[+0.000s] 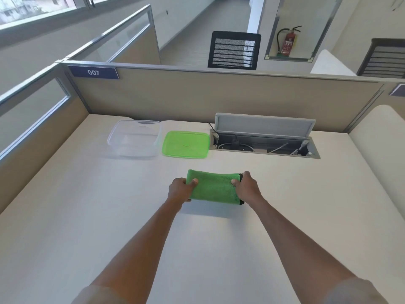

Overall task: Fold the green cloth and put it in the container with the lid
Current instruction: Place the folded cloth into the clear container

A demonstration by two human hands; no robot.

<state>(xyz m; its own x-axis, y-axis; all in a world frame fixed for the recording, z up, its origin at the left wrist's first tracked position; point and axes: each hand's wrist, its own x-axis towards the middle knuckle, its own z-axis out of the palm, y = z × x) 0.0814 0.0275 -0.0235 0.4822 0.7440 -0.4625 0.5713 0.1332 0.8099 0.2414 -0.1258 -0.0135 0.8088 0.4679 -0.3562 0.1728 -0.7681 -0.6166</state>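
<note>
The green cloth [213, 187] is folded into a thick rectangle and held a little above the white desk, casting a shadow below it. My left hand [180, 189] grips its left end, thumb on top. My right hand [246, 187] grips its right end, where a dark edge trim shows. Farther back on the desk stands a clear plastic container [134, 138], uncovered and with nothing inside. Its green lid [185, 144] lies flat on the desk just to the container's right.
An open cable box [264, 140] with its flap raised sits in the desk at the back right, with wires inside. Beige partition walls [197, 95] enclose the desk at the back and left. A rounded white desk edge [377, 150] lies to the right.
</note>
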